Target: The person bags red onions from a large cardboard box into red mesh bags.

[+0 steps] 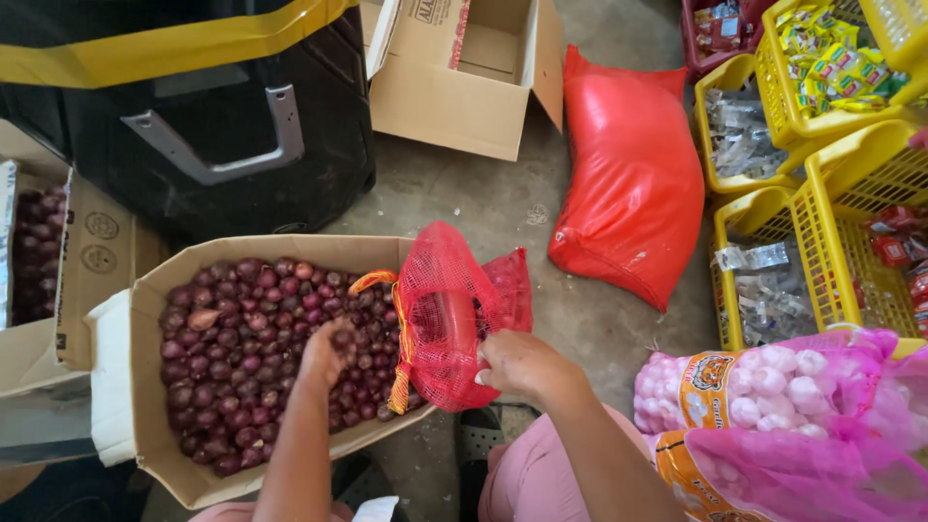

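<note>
A cardboard box [155,290] in front of me holds many small red onions [242,338]. My left hand [324,353] rests in the pile, fingers closed around an onion. My right hand [517,362] grips the edge of a red mesh bag [449,309], holding it open at the box's right side. An orange strap [398,348] hangs along the bag's mouth. The bag looks nearly empty.
A full red sack [628,174] lies on the concrete floor. Pink mesh bags of garlic [773,387] sit at my right. Yellow baskets [812,222] of packets stand far right. An open carton [464,77], a black bin [213,106] and another onion box [39,251] are behind.
</note>
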